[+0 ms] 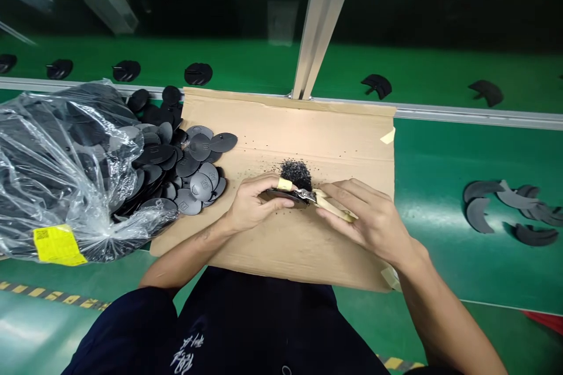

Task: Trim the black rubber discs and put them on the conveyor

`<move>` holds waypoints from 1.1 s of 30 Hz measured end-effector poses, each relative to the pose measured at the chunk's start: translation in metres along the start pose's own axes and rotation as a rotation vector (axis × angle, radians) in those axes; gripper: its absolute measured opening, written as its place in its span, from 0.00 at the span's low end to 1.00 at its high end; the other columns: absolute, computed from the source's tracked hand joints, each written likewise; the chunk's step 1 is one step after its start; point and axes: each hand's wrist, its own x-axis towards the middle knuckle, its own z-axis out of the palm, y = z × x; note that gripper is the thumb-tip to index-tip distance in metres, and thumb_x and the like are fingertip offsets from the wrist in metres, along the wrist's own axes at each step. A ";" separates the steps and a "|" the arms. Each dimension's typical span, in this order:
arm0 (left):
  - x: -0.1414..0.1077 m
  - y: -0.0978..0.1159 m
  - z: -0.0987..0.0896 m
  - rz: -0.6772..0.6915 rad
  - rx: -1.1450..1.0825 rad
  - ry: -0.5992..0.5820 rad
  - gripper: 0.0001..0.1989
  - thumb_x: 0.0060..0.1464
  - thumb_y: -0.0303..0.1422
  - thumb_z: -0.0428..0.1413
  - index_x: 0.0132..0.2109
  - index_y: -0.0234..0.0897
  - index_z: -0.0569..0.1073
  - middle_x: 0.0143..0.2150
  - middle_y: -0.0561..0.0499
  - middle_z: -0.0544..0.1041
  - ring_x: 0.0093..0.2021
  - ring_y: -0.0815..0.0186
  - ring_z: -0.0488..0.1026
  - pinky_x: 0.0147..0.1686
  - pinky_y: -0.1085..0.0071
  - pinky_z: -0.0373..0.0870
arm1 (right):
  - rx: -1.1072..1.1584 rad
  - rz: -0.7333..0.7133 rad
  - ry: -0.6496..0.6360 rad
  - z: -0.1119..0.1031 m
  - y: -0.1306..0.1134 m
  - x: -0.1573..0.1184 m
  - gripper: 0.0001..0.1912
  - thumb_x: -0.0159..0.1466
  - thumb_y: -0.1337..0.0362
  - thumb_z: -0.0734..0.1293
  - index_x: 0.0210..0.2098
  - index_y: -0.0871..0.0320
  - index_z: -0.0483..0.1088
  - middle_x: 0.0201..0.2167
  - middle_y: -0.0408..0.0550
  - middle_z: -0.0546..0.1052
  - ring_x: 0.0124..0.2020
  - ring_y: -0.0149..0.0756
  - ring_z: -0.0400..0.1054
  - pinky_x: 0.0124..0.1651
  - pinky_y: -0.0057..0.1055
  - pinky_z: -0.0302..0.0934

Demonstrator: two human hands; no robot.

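Over the middle of the cardboard sheet (264,246), my left hand (255,202) pinches a flat black disc (284,194) between fingers and thumb. Yellow tape wraps one of its fingertips. My right hand (367,217) grips cutting pliers (334,206) with pale wrapped handles. The metal jaws of the pliers touch the right side of the disc. Just beyond the hands lies a small heap of black scraps (295,173), with crumbs scattered around it. Left of my left hand, a pile of black discs (200,149) spills over the cardboard's edge.
A clear plastic bag (65,158) of dark discs, with a yellow label (59,244), fills the left side. Curved black pieces (479,214) lie on the green table at right. Beyond a metal rail (475,116) and upright post (325,23), black parts (197,73) sit spaced along a green surface.
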 end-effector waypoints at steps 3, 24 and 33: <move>-0.002 -0.002 0.002 -0.021 -0.061 0.008 0.12 0.55 0.40 0.69 0.41 0.36 0.83 0.37 0.47 0.85 0.36 0.65 0.82 0.40 0.71 0.79 | -0.010 -0.010 0.006 -0.001 0.000 -0.001 0.14 0.71 0.61 0.68 0.55 0.56 0.73 0.41 0.53 0.82 0.40 0.41 0.77 0.41 0.37 0.73; 0.001 -0.005 0.002 0.101 0.322 0.013 0.14 0.64 0.38 0.62 0.52 0.35 0.77 0.43 0.46 0.83 0.40 0.66 0.81 0.41 0.71 0.80 | 0.023 0.263 0.072 0.001 -0.001 -0.019 0.19 0.68 0.52 0.68 0.53 0.57 0.68 0.42 0.52 0.79 0.38 0.41 0.74 0.36 0.34 0.67; 0.000 0.001 -0.003 0.193 0.309 -0.196 0.13 0.65 0.27 0.57 0.55 0.37 0.78 0.47 0.43 0.81 0.48 0.63 0.79 0.47 0.67 0.79 | 0.096 -0.095 0.247 0.031 -0.016 -0.003 0.09 0.69 0.69 0.66 0.49 0.56 0.69 0.35 0.49 0.79 0.34 0.37 0.72 0.36 0.35 0.67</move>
